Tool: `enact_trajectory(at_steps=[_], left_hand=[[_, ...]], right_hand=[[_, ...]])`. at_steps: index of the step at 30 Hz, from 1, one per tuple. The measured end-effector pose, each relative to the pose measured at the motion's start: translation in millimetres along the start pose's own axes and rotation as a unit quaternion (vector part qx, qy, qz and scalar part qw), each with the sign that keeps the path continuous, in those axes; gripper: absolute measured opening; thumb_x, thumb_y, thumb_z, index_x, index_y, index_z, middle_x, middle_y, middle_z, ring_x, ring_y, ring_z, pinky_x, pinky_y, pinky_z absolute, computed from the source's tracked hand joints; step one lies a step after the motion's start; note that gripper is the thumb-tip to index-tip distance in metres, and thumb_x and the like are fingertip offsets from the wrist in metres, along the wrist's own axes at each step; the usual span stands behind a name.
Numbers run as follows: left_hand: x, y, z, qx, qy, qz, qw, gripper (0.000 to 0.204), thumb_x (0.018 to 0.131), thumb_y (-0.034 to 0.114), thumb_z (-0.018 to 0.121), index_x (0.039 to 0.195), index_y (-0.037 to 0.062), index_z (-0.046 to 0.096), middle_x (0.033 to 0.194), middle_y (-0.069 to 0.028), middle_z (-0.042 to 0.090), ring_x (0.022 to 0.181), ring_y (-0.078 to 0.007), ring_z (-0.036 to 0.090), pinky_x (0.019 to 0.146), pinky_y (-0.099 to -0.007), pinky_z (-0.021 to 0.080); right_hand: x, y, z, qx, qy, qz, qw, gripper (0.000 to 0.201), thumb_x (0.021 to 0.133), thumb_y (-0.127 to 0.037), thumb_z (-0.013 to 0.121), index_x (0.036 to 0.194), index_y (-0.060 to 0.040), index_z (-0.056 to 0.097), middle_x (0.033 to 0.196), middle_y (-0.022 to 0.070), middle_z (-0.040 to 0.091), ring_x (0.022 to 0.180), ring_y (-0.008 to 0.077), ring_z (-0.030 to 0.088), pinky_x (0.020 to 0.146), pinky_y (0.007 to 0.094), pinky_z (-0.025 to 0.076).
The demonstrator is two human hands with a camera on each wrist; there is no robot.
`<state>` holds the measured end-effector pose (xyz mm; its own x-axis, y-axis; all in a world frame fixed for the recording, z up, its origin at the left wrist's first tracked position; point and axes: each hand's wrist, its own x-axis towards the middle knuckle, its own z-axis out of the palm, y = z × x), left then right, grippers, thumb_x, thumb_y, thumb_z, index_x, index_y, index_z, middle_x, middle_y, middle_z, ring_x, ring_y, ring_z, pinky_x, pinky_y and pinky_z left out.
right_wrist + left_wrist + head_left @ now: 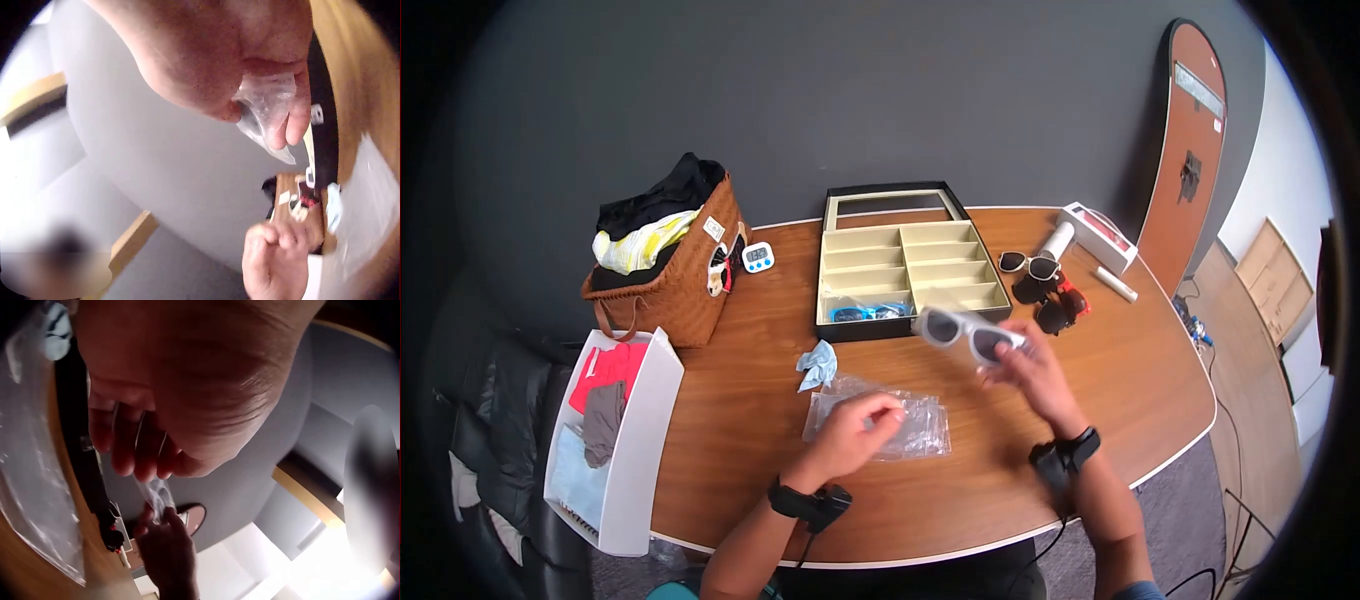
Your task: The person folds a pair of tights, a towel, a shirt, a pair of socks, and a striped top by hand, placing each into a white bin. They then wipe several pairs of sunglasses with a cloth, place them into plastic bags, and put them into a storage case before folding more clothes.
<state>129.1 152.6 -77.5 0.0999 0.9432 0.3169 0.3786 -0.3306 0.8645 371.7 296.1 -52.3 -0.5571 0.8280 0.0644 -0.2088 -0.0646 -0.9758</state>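
White-framed sunglasses (pixel 960 334) with dark lenses sit inside a clear plastic sleeve (pixel 272 103). My right hand (pixel 1032 372) pinches one end of them between thumb and fingers, in front of the display case's near right corner. Over a pile of clear plastic bags (pixel 922 428) hovers my left hand (pixel 862 430), its fingers loosely curled with nothing between them. Behind the hands, the display case (pixel 828 270) lies with its lid up. Blue-framed glasses (pixel 870 313) in clear plastic occupy its near left compartment.
Right of the case are several sunglasses (pixel 1052 290), a white tube (pixel 1116 284) and a white box (pixel 1100 236). A light blue cloth (pixel 817 366) lies left of the bags. Farther left stand a digital timer (pixel 757 257), a wicker basket (pixel 690 285) of clothes and a white bin (pixel 635 470).
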Motion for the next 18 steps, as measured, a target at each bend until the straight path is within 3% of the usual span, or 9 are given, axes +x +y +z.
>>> enact_trajectory(at_steps=[2, 6, 8, 11, 12, 14, 15, 17, 18], left_hand=[[-4.6, -45.1, -5.3, -0.222, 0.032, -0.115, 0.968, 0.012, 0.097, 0.012, 0.057, 0.093, 0.0015, 0.060, 0.081, -0.0008, 0.061, 0.075, -0.0074, 0.057, 0.070, -0.0248, 0.048], [-2.8, -60.6, -16.0, -0.206, 0.027, -0.135, 0.969, 0.012, 0.098, 0.012, 0.056, 0.094, 0.0011, 0.060, 0.081, -0.0004, 0.060, 0.074, -0.0069, 0.057, 0.069, -0.0229, 0.048], [-4.7, -68.3, -12.8, -0.211, 0.024, -0.129, 0.969, 0.012, 0.098, 0.012, 0.056, 0.094, 0.0012, 0.060, 0.081, -0.0003, 0.060, 0.074, -0.0069, 0.057, 0.069, -0.0229, 0.048], [-3.9, -68.5, -15.0, -0.217, 0.023, -0.126, 0.968, 0.012, 0.097, 0.012, 0.056, 0.093, 0.0011, 0.060, 0.081, -0.0001, 0.060, 0.073, -0.0070, 0.056, 0.069, -0.0230, 0.048], [-4.2, -67.3, -15.4, -0.224, 0.024, -0.127, 0.966, 0.012, 0.097, 0.011, 0.056, 0.093, 0.0009, 0.060, 0.080, 0.0000, 0.060, 0.073, -0.0070, 0.056, 0.068, -0.0231, 0.048], [-5.3, -67.6, -15.5, -0.228, 0.027, -0.130, 0.965, 0.012, 0.097, 0.011, 0.056, 0.093, 0.0009, 0.060, 0.080, 0.0000, 0.059, 0.072, -0.0071, 0.056, 0.068, -0.0232, 0.048], [-3.9, -67.9, -14.7, -0.230, 0.028, -0.129, 0.964, 0.011, 0.097, 0.011, 0.056, 0.093, 0.0009, 0.060, 0.080, 0.0000, 0.059, 0.072, -0.0072, 0.056, 0.068, -0.0232, 0.048], [-4.4, -68.1, -14.3, -0.230, 0.020, -0.132, 0.964, 0.012, 0.097, 0.011, 0.057, 0.093, 0.0009, 0.060, 0.079, 0.0006, 0.059, 0.071, -0.0064, 0.055, 0.066, -0.0224, 0.047], [-3.7, -69.0, -13.2, -0.224, 0.022, -0.139, 0.964, 0.012, 0.097, 0.012, 0.058, 0.093, 0.0010, 0.061, 0.078, 0.0011, 0.058, 0.070, -0.0057, 0.054, 0.064, -0.0217, 0.046]], right_hand=[[35.2, -7.7, -28.6, -0.125, -0.004, -0.063, 0.990, 0.027, 0.099, -0.018, 0.057, 0.120, -0.0047, 0.046, 0.103, 0.0107, 0.063, 0.084, 0.0180, 0.066, 0.070, 0.0297, 0.056], [99.4, -30.3, -52.0, -0.158, 0.007, -0.027, 0.987, 0.031, 0.099, -0.020, 0.057, 0.122, -0.0021, 0.048, 0.101, 0.0083, 0.064, 0.084, 0.0167, 0.066, 0.070, 0.0301, 0.056], [121.5, -24.4, -57.3, -0.169, -0.041, 0.057, 0.983, 0.031, 0.099, -0.020, 0.058, 0.122, -0.0011, 0.051, 0.101, 0.0081, 0.064, 0.084, 0.0163, 0.066, 0.071, 0.0296, 0.056], [150.8, -8.6, -62.1, -0.371, -0.099, 0.080, 0.920, 0.025, 0.095, -0.021, 0.061, 0.109, -0.0001, 0.063, 0.090, 0.0093, 0.068, 0.082, 0.0162, 0.066, 0.069, 0.0294, 0.055], [154.5, -11.6, -56.8, -0.371, -0.099, 0.081, 0.920, 0.025, 0.095, -0.021, 0.061, 0.109, -0.0001, 0.063, 0.090, 0.0093, 0.068, 0.082, 0.0162, 0.066, 0.069, 0.0294, 0.055], [158.3, -14.6, -46.8, -0.558, -0.080, 0.035, 0.825, 0.022, 0.089, -0.021, 0.065, 0.100, -0.0021, 0.068, 0.088, 0.0131, 0.070, 0.081, 0.0233, 0.068, 0.072, 0.0347, 0.055], [158.6, -9.1, -44.5, -0.560, -0.076, 0.038, 0.824, 0.022, 0.089, -0.021, 0.065, 0.100, -0.0021, 0.068, 0.088, 0.0131, 0.070, 0.081, 0.0233, 0.068, 0.072, 0.0347, 0.055], [160.1, 7.9, -50.0, -0.674, -0.090, -0.154, 0.717, 0.020, 0.083, -0.020, 0.067, 0.097, -0.0066, 0.071, 0.093, 0.0152, 0.069, 0.088, 0.0310, 0.066, 0.081, 0.0393, 0.053], [164.3, 19.5, -56.0, -0.686, -0.106, -0.183, 0.696, 0.019, 0.082, -0.020, 0.067, 0.096, -0.0084, 0.071, 0.095, 0.0145, 0.067, 0.093, 0.0323, 0.063, 0.086, 0.0401, 0.051]])
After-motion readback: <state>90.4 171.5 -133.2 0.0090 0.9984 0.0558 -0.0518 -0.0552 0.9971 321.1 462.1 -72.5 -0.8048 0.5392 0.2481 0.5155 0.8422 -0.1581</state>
